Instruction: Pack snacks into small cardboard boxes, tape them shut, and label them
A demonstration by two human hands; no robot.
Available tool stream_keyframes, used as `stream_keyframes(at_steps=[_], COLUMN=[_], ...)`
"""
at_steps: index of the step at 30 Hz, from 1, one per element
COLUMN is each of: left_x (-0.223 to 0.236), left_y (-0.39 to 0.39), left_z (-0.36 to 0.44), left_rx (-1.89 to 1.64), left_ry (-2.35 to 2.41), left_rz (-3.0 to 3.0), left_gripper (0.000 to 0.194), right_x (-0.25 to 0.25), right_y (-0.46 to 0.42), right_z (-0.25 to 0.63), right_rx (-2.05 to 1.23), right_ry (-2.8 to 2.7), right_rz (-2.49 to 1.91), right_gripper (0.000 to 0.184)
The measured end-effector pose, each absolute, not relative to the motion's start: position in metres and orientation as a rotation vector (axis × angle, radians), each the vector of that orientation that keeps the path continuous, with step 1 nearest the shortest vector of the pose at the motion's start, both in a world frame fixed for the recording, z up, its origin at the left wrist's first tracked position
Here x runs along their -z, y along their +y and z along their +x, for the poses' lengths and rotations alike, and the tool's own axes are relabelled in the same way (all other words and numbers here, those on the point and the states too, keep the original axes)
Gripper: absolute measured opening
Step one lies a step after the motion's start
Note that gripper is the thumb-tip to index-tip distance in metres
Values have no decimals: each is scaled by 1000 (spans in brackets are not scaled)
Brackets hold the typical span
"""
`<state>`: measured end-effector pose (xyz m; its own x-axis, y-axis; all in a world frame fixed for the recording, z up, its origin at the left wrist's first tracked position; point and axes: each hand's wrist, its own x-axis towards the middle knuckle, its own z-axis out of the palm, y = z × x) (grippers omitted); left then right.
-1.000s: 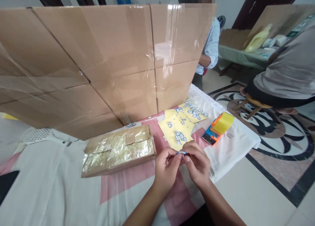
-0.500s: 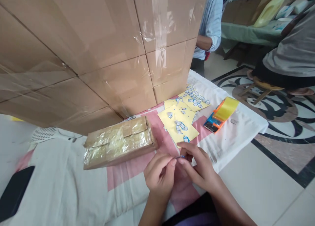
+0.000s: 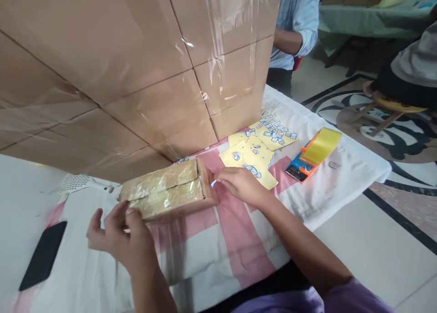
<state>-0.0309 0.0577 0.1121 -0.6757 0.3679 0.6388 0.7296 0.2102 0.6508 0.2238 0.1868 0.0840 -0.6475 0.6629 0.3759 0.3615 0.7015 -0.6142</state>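
My right hand [image 3: 243, 184] pinches a small blue-and-white sticker [image 3: 213, 183] between thumb and finger, close to the right end of a long cardboard box [image 3: 164, 190]. That box lies on the cloth, its top covered with shiny clear tape. At its front left corner is my left hand [image 3: 124, 233], fingers bent and apart, with nothing in them. Whether its fingertips touch the box I cannot tell. Yellow sheets [image 3: 227, 157] carrying several small blue-edged stickers [image 3: 273, 133] lie just behind my right hand.
A tall wall of taped cartons [image 3: 146, 67] stands behind the box. On the right lies a tape dispenser [image 3: 316, 151] with yellow tape. A black phone [image 3: 44, 256] and a white perforated object [image 3: 78, 183] are at left. One person [image 3: 297, 26] stands behind; another sits on a stool [image 3: 392, 106].
My hands have moved apart from in front of the yellow sheets. The left went to the box's left end; the right carried the small sticker to its right end. The view shifted slightly.
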Motion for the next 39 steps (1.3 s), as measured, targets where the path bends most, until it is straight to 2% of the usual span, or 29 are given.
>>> stream_keyframes(at_steps=[4,9,12,15,16,18,19,24,27,35,39], left_x=[-102,-100,-101,-102,-102,-102,-101,-101,-101,-99,-101], left_y=[60,69,69,66,66,65,65,67,68,68,69], left_z=[-45,-33,-32,-32,-32,-32,-32,-36,-38,-37,-34], left_rx=[1756,1776,1787,1776,1769,1757,1754,1711,1719,1761,1786], left_ry=[-2233,-2127,-2130,-2160,-2175,-2205,-2217,-2233,-2220,-2215,-2240], left_rz=[-954,-900,-901,-916,-916,-917,-919,-954,-988,-981,-954], left_gripper=[38,34,35,35,35,35,35,33,32,33,35], right_x=[-72,-69,-70,-69,-67,-60,-56,-48,-54,-56,-56], right_y=[183,176,176,171,168,160,156,143,140,148,145], right_z=[211,204,202,197,195,189,187,186,191,198,198], right_rx=[-589,-573,-667,-773,-841,-1049,-1152,-1402,-1487,-1499,-1483], right_ry=[-2339,-2347,-2239,-1980,-1898,-1785,-1747,-1797,-1840,-1779,-1803], right_rz=[-779,-833,-905,-1064,-1068,-964,-888,-816,-861,-814,-756], right_gripper=[22,25,15,40,37,20,21,52,63,55,64])
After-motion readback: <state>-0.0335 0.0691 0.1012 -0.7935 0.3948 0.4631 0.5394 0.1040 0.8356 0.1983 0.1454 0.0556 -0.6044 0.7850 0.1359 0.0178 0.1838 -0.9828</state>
